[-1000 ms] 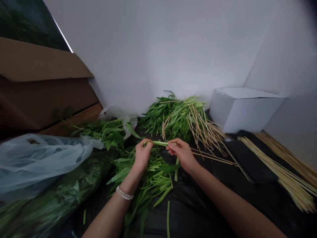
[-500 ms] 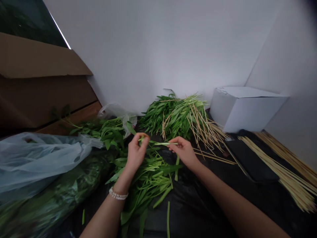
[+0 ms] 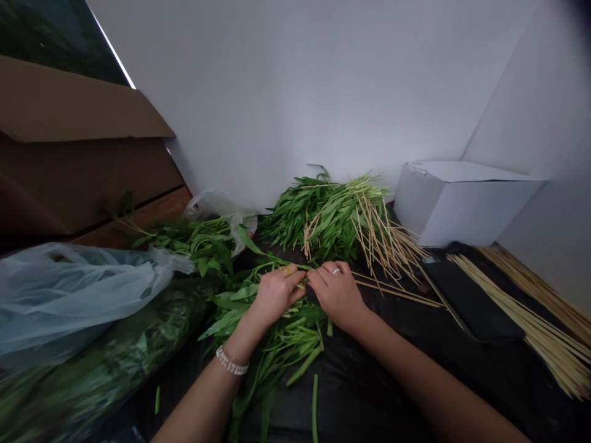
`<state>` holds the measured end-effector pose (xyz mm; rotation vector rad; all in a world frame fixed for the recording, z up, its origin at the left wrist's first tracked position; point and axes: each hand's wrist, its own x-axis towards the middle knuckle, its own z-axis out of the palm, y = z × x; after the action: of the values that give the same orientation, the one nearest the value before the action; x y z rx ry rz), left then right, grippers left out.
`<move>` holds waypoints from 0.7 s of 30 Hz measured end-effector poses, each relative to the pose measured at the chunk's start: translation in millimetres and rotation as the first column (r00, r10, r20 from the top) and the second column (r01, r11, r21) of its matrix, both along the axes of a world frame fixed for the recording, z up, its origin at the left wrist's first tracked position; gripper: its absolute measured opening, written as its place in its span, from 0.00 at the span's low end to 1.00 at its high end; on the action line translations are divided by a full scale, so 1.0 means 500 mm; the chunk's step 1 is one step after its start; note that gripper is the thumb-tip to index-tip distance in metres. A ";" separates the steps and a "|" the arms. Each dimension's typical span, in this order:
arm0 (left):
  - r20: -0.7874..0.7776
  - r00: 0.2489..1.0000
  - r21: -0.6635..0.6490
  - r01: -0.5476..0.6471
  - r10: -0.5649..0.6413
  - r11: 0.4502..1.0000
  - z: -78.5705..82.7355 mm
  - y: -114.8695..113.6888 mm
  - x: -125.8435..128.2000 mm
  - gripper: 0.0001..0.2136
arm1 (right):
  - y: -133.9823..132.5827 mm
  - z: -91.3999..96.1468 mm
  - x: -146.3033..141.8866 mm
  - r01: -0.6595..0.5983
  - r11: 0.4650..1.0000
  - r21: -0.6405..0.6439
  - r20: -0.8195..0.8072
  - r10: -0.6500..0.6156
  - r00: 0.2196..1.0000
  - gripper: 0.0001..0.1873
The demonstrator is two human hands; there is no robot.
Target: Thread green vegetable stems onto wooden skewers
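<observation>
My left hand (image 3: 278,289) and my right hand (image 3: 336,290) meet in the middle, fingers closed around a green water spinach stem (image 3: 302,267). Its leafy end (image 3: 252,241) sticks out to the left, beyond my left hand. The fingertips are partly hidden behind the knuckles. Below both hands lies a loose pile of water spinach (image 3: 281,351) with long leaves and pale stems. Behind them, a bigger heap of water spinach (image 3: 332,215) rests against the wall, with thin wooden skewers (image 3: 383,237) among its stems on the right.
Skewers (image 3: 549,344) lie in bundles at the right, beside a dark phone-like slab (image 3: 475,298). A white box (image 3: 475,203) stands behind. On the left are plastic bags (image 3: 83,301), more greens (image 3: 198,240) and a cardboard box (image 3: 83,172). Black sheeting (image 3: 369,381) covers the surface.
My hands have come together: the left moved right and down, the right slightly left. The stem stretched between them is now mostly covered by fingers.
</observation>
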<state>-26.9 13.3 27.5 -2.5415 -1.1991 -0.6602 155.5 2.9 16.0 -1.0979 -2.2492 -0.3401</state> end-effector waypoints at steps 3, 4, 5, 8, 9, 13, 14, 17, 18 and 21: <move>0.092 0.996 -0.016 0.018 -0.017 1.000 0.004 -0.008 0.011 0.04 | -0.002 0.000 -0.002 0.018 1.000 0.018 0.044 -0.018 0.999 0.14; 0.158 0.987 -0.035 0.033 -0.028 0.999 0.005 -0.009 0.014 0.04 | -0.001 0.001 -0.002 -0.002 1.000 -0.006 0.018 0.002 1.000 0.14; 0.239 0.970 -0.059 0.054 -0.038 0.997 0.007 -0.010 0.017 0.05 | 0.000 0.002 -0.002 -0.031 0.999 -0.041 -0.032 0.030 0.999 0.13; 0.493 0.870 -0.135 0.108 -0.027 0.985 0.014 -0.005 0.015 0.06 | 0.009 0.005 0.003 -0.151 0.974 -0.168 -0.301 0.095 0.949 0.13; 0.564 0.826 -0.153 0.100 0.004 0.983 0.018 0.000 0.010 0.06 | 0.014 0.005 0.006 -0.182 0.961 -0.209 -0.397 0.087 0.914 0.14; 0.742 0.653 -0.137 -0.073 0.151 0.988 0.037 0.026 -0.030 0.10 | 0.037 -0.005 0.026 -0.072 0.941 -0.330 -0.426 -0.081 0.901 0.14; 0.761 0.629 -0.112 -0.115 0.160 0.987 0.040 0.033 -0.041 0.10 | 0.040 -0.010 0.029 0.031 0.948 -0.316 -0.334 -0.142 0.932 0.11; 0.812 0.568 -0.076 -0.126 0.135 0.989 0.043 0.046 -0.063 0.11 | 0.038 -0.025 0.024 0.166 0.960 -0.225 -0.125 -0.197 0.972 0.10; 0.841 0.524 -0.096 -0.096 0.132 0.991 0.043 0.048 -0.066 0.11 | 0.034 -0.029 0.018 0.155 0.963 -0.220 -0.083 -0.177 0.981 0.09; 0.907 0.385 -0.178 -0.015 0.170 0.984 0.042 0.046 -0.067 0.10 | 0.018 -0.039 -0.001 0.072 0.954 -0.290 0.013 -0.072 0.997 0.04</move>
<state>-60.6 36.3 48.4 -2.0686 -1.6853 -2.2409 155.1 12.1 -3.6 -1.3312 -2.3152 -0.0379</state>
